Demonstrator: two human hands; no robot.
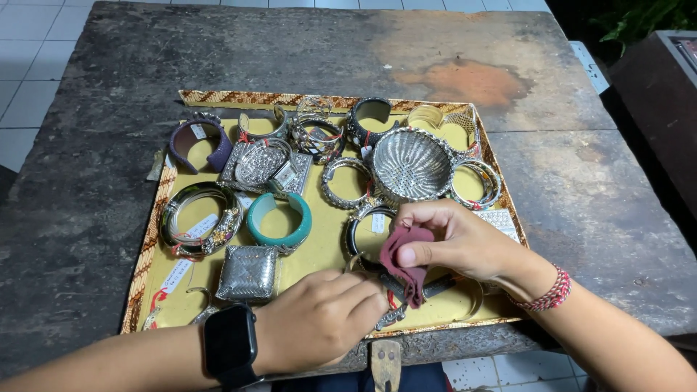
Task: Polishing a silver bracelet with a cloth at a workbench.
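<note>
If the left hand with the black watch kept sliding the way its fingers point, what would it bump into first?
Probably the dark red cloth pinched in the right hand. The left hand points up and to the right, its fingertips already at a silver bracelet just below that cloth. Depth is hard to judge.

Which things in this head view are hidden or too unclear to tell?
- The piece under the left hand: the hand covers most of it, so its kind is unclear.
- What the maroon cloth in the right hand rubs: cloth and fingers hide it.
- The paper tags on the tray: writing too small.
- The dark box at top right: cut off by the edge.
- Both forearms: cut off by the bottom edge.
</note>
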